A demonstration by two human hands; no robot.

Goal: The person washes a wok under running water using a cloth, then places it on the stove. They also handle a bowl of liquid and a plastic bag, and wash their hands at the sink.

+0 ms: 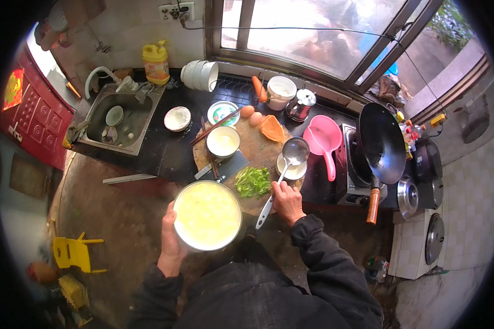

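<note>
My left hand (173,236) grips the side of a large round bowl (208,216) filled with pale yellow, lumpy liquid, held in front of the counter. In my right hand (287,202) is the handle of a metal ladle (295,151), its head over a small white bowl (292,169) at the right of the round wooden chopping board (257,155). Chopped green vegetable (252,181) lies near the board's front edge. A cleaver (230,165) rests behind the large bowl, with a cup of pale liquid (223,141) by it. Chopsticks (216,126) lie near two eggs (251,115).
A black wok (380,144) stands tilted over the gas stove (348,193) at the right, its wooden handle (373,205) jutting past the counter edge. Between stove and board lies a pink plastic ladle (324,135). The sink (119,117) is on the left. A yellow chair (75,251) stands below.
</note>
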